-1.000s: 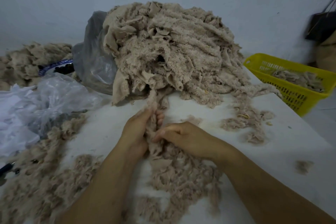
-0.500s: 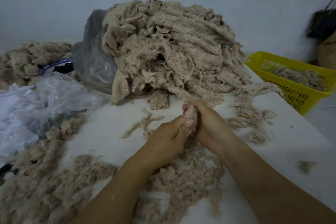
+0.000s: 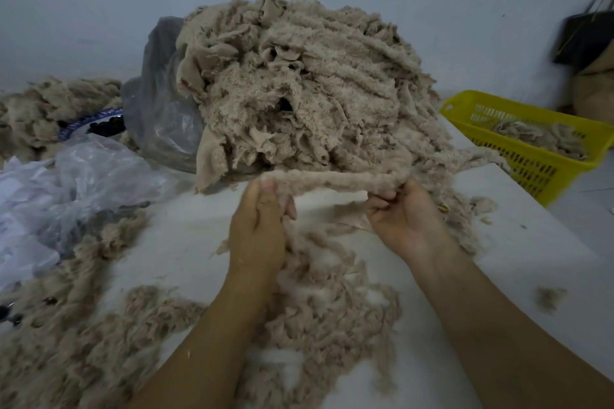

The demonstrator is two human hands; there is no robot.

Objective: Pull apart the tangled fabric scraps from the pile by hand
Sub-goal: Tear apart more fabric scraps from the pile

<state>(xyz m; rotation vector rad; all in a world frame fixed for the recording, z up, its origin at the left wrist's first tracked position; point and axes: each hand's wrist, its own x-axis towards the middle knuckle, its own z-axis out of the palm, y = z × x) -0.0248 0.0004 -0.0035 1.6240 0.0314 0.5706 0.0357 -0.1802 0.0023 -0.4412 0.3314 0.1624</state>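
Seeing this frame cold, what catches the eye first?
The big heap of beige fabric scraps fills the middle of the table. Just in front, the left hand and right hand grip a fuzzy strip stretched level between them. A yellow basket holding more scraps sits at far right.

Yellow basket (image 3: pixel 531 173) right of white table (image 3: pixel 518 259); grey plastic bag (image 3: pixel 159 109), clear plastic sheeting (image 3: pixel 93 169) left

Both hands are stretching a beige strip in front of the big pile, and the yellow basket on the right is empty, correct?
Not empty: the head view shows scraps lying in the yellow basket. The rest holds: left hand and right hand stretch the beige strip before the big pile.
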